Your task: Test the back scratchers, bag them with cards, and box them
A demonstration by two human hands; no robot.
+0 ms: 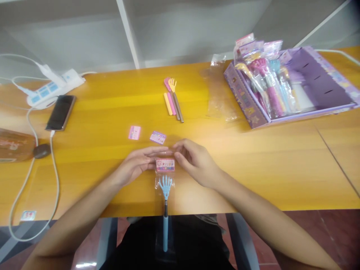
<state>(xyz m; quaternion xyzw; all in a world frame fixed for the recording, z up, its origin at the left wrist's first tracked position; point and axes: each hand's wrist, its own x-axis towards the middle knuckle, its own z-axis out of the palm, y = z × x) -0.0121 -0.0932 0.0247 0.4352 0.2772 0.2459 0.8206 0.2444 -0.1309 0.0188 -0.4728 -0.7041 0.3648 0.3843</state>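
Observation:
A blue hand-shaped back scratcher (165,221) lies in a clear plastic bag (157,204) with a pink printed card (165,165) at its top. Its handle hangs past the table's front edge, over my lap. At the upper left of the bag, my left hand (136,163) has its thumb in front and its long fingers behind, closed on the plastic. My right hand (194,159) pinches the bag's top edge on the other side. Just beyond my fingers lie a pink card (134,132) and a purple card (158,137).
Pink and yellow back scratcher parts (173,99) lie farther back. A purple box (258,112) at right holds several bagged back scratchers, beside an empty clear bag (218,90). At left are a power strip (56,88), a phone (61,112), a cable and an orange bottle (17,146).

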